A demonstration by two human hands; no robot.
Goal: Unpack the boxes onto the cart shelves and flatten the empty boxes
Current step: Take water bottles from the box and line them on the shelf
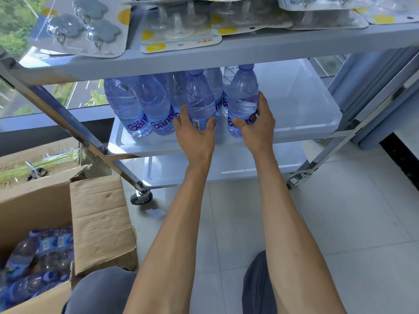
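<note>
My left hand (195, 132) grips an upright water bottle (199, 96) with a blue cap, low on its label. My right hand (258, 123) grips a second upright water bottle (243, 91) just to the right. Both bottles stand on the white middle shelf (299, 109) of the cart. Several more water bottles (138, 103) stand in a cluster to the left and behind. An open cardboard box (99, 220) at the lower left holds several more bottles (38, 261) lying down.
The top shelf (226, 55) carries blister packs of hooks (79, 26) and clear items. The bottom shelf (238, 164) shows bare white. Chrome cart legs (68, 123) slant at left and right, with a caster (141, 197) on the tiled floor. A window lies behind.
</note>
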